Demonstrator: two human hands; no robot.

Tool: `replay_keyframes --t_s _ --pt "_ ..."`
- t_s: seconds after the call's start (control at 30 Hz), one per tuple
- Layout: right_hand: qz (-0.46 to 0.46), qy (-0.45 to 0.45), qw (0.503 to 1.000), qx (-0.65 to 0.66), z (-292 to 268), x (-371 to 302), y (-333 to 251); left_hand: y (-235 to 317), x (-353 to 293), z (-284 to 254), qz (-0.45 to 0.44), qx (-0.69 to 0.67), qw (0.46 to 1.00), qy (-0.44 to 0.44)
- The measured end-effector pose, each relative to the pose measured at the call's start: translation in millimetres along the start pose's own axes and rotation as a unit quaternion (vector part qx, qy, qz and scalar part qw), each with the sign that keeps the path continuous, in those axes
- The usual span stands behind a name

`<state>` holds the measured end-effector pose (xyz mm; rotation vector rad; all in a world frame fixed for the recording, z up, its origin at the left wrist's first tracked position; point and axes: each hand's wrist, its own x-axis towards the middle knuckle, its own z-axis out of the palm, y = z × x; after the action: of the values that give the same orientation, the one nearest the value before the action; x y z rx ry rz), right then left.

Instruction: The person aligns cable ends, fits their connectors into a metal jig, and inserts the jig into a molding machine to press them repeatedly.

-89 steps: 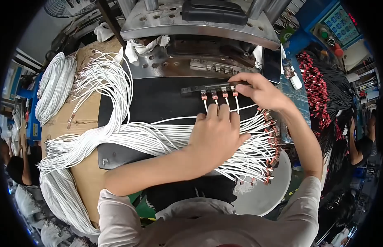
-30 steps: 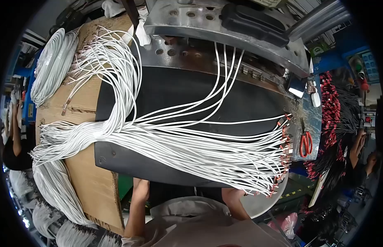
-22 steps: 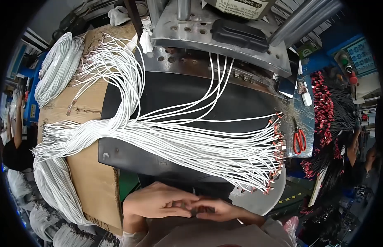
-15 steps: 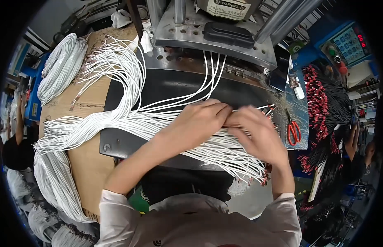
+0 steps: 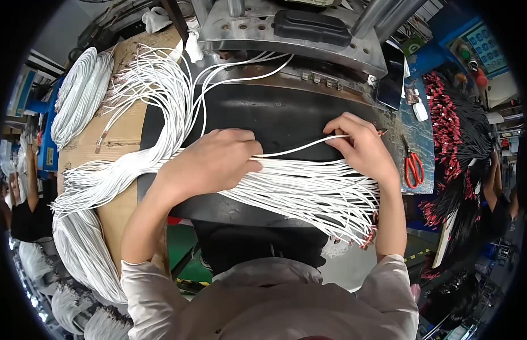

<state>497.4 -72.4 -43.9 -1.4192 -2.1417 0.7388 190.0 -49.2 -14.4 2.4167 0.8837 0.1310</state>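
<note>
A single white cable (image 5: 300, 150) runs between my hands above a dark work plate. My right hand (image 5: 361, 146) pinches it near its right end, where a small reddish tip shows past the fingers. My left hand (image 5: 218, 160) is closed around the same cable, its fingertips curled under and partly hidden. Below both hands a thick bundle of white cables (image 5: 297, 195) fans out rightward to reddish connector ends. Several loose cables (image 5: 218, 72) curve from the bundle up to the metal press (image 5: 258, 34).
Red-handled pliers or cutters (image 5: 413, 170) lie right of my right hand, near a phone (image 5: 391, 76). Black cables with red ends (image 5: 447, 136) hang farther right. A coil of white cable (image 5: 82, 99) rests on cardboard (image 5: 113, 226) at left. Other people work at both sides.
My hands have drawn apart, the left one going leftward, with one cable now stretched between them. The cables reaching the press have swung left.
</note>
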Motion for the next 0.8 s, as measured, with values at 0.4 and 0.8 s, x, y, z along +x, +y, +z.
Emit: replay_keyframes --t_s 0.4,0.8 --pt "0.153 -0.223 0.948 0.166 -56.4 10.1 -34.9 -28.0 -1.2 22.6 -0.095 -0.302 0.887 0.337" --pt "0.269 -0.131 0.925 0.235 -119.8 -49.9 -11.7 -24.6 33.0 0.5 -0.072 -0.406 0.910 0.046"
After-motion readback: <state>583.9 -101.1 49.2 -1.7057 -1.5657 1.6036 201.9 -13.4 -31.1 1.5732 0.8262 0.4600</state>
